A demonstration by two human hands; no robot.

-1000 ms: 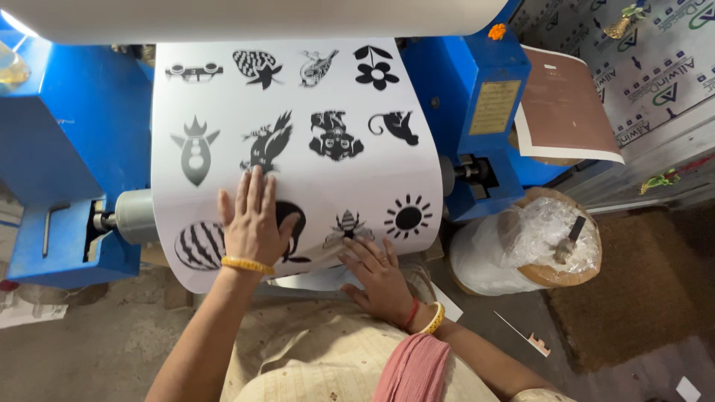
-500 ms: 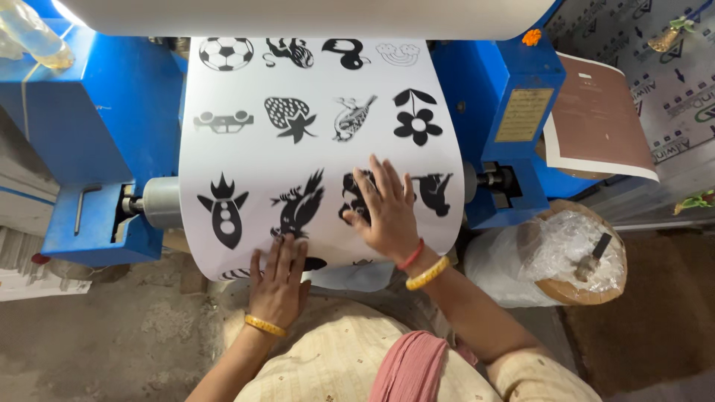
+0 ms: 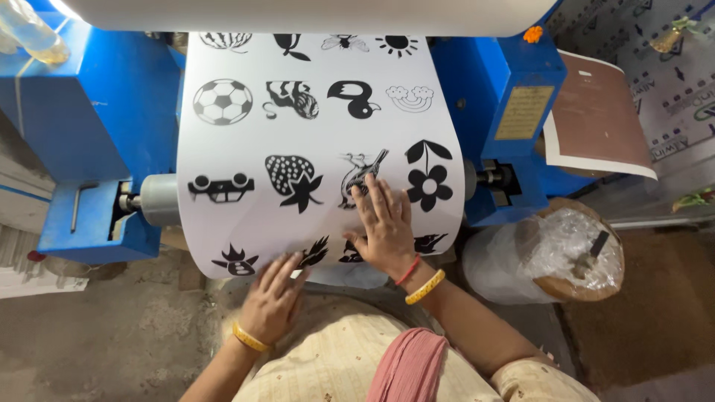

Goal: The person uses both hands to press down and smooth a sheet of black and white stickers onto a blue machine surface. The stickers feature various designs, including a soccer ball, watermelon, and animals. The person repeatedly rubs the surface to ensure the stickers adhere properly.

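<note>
A wide white printed sheet [image 3: 320,134] with black pictures (football, flower, strawberry, bird, car) hangs down over a grey roller [image 3: 159,199] of a blue machine [image 3: 89,119]. My right hand [image 3: 383,227] lies flat on the sheet, fingers spread, just below the bird picture. My left hand [image 3: 274,298] rests with open fingers at the sheet's lower edge, where the paper curls under. Both wrists wear yellow bangles; a red thread is on the right one.
A large white roll [image 3: 298,15] spans the top. On the right stand the machine's blue side housing [image 3: 514,112], a brown sheet with a white border [image 3: 596,119] and a plastic-wrapped roll [image 3: 551,253]. Concrete floor [image 3: 97,342] lies at the left.
The sheet has moved down over the roller; new rows of pictures show at the top. My right hand slid down with the paper, and my left hand dropped to the lower edge.
</note>
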